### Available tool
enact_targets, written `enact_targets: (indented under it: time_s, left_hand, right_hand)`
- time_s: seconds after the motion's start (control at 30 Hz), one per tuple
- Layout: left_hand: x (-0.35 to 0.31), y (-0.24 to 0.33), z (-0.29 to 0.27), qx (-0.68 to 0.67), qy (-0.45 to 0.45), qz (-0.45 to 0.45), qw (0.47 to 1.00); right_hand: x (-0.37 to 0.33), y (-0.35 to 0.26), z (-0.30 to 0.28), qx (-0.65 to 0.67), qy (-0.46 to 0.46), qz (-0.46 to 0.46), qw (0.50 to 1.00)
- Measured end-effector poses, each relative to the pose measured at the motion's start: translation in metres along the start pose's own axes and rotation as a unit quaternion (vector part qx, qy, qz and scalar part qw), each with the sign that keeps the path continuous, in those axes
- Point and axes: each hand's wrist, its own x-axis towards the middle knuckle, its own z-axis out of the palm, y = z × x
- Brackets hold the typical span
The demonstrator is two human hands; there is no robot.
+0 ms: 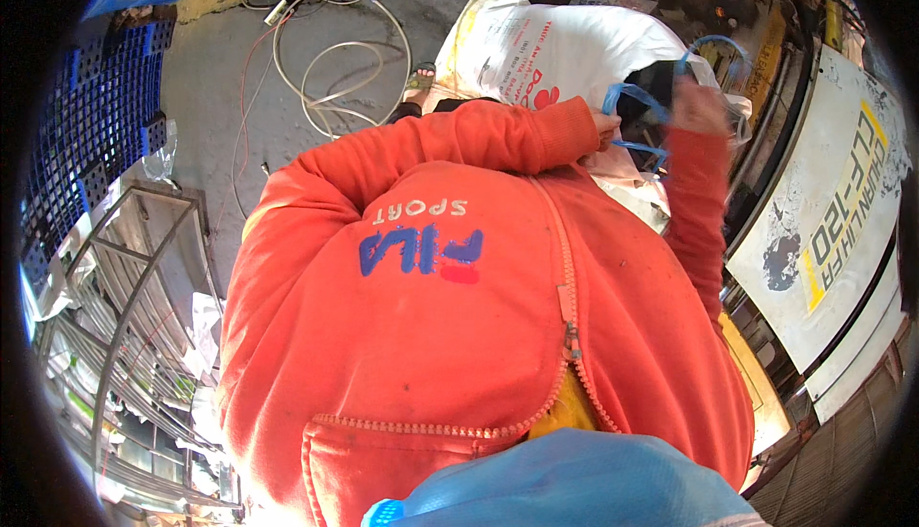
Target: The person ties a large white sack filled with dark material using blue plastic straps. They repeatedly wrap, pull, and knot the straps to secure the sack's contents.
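The left hand (605, 129) pinched a blue strap (612, 97) by the white sack (598, 44)'s near edge; the blurred right hand (702, 108)'s grip I could not tell.

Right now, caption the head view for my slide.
Left hand holding blue strip by a white sack, right hand blurred nearby.

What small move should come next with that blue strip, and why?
I'd probably hold the left hand steady and draw the right hand away, taking up slack: the blue strip bends in loose loops between the hands by the white bag, and the left hand grips it. The right is blurred, so its grip is unclear.
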Motion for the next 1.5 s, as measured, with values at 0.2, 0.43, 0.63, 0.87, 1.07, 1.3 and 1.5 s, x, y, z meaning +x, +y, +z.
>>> enact_targets:
  time_s: [0.2,0.43,0.63,0.87,1.07,1.3,1.5]
  left_hand:
    - [-0.019,0.012,0.005,0.099,0.095,0.085,0.987]
    - [-0.025,0.036,0.018,0.008,0.162,-0.09,0.983]
    - [0.001,0.02,0.007,-0.159,0.116,-0.135,0.971]
    - [0.056,-0.073,-0.016,-0.151,0.126,0.01,0.98]
    - [0.077,-0.086,-0.027,0.258,0.027,0.045,0.965]
    - [0.016,-0.033,-0.014,-0.132,0.049,-0.031,0.99]
    - [-0.031,0.006,-0.014,-0.127,0.132,-0.029,0.983]
  right_hand:
    - [-0.009,-0.012,0.075,0.01,-0.239,0.042,0.97]
    - [-0.021,-0.012,0.072,0.207,-0.276,0.091,0.934]
    - [-0.027,-0.014,0.073,0.185,-0.28,0.091,0.938]
    - [-0.034,-0.008,0.092,0.143,-0.255,0.102,0.951]
    - [-0.03,-0.016,0.09,0.111,-0.266,0.018,0.957]
    - [-0.025,-0.024,0.086,0.178,-0.248,0.059,0.95]
    - [-0.015,-0.035,0.088,0.146,-0.212,0.002,0.966]
